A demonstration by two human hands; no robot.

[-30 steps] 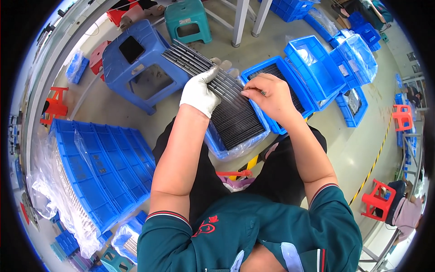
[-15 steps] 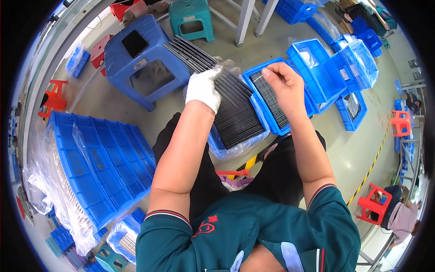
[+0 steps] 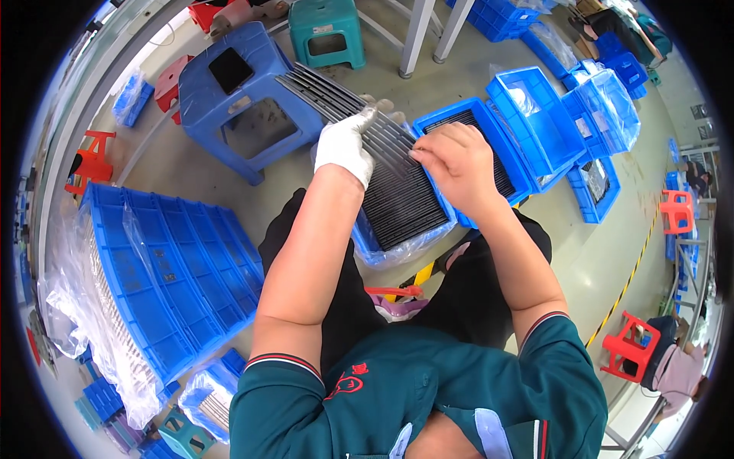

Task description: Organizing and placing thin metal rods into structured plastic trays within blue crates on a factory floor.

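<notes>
My left hand (image 3: pixel 345 151), in a white glove, is closed around a fanned bundle of thin dark rods (image 3: pixel 321 90) that slants from upper left to lower right. My bare right hand (image 3: pixel 461 164) is at the near right ends of these rods, thumb and fingertips pinched together. Whatever lies between those fingertips is too small to make out. Below the bundle, a plastic-lined blue bin (image 3: pixel 409 239) holds rows of dark rods (image 3: pixel 401 208). Beside it, a second blue bin (image 3: pixel 522 177) with more dark pieces is partly covered by my right hand.
More blue bins (image 3: pixel 535 126) stand to the right. A blue stool (image 3: pixel 264 84) with a black flat object (image 3: pixel 229 70) stands ahead left, near a green stool (image 3: pixel 327 34). Stacked blue crates (image 3: pixel 164 268) with plastic wrap are at my left. A person sits by a red stool (image 3: pixel 631 344).
My right hand has moved left and down from over the second bin to the rod ends. A small shiny piece at its fingertips no longer shows. My left hand stays almost still.
</notes>
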